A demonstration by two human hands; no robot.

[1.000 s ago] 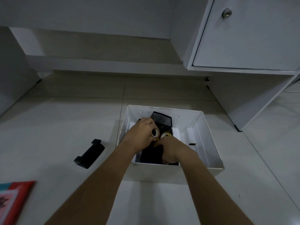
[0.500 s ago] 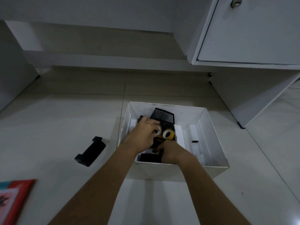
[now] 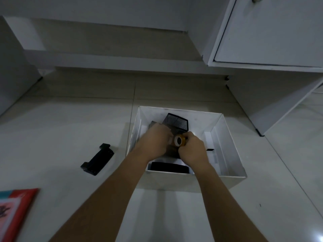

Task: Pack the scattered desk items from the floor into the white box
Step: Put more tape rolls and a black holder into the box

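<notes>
The white box (image 3: 232,152) stands open on the floor. Inside it lie a black mesh holder (image 3: 178,122) at the back and a flat black item (image 3: 169,168) near the front wall. Both my hands are down in the box. My right hand (image 3: 193,151) grips a yellow tape roll (image 3: 180,140), its hole facing me. My left hand (image 3: 153,143) closes against a whitish roll just left of it, mostly hidden by my fingers. A black clamp-like holder (image 3: 97,159) lies on the floor left of the box.
A red and teal book (image 3: 15,210) lies at the bottom left corner of the floor. A white cabinet with a door (image 3: 269,32) hangs over the right side, its side panel (image 3: 272,102) reaching the floor right of the box. Tiled floor surrounds the box.
My right hand moved up from the black item at the box's front and took hold of the yellow tape roll. My left hand stayed at the rolls. The camera tilted slightly.
</notes>
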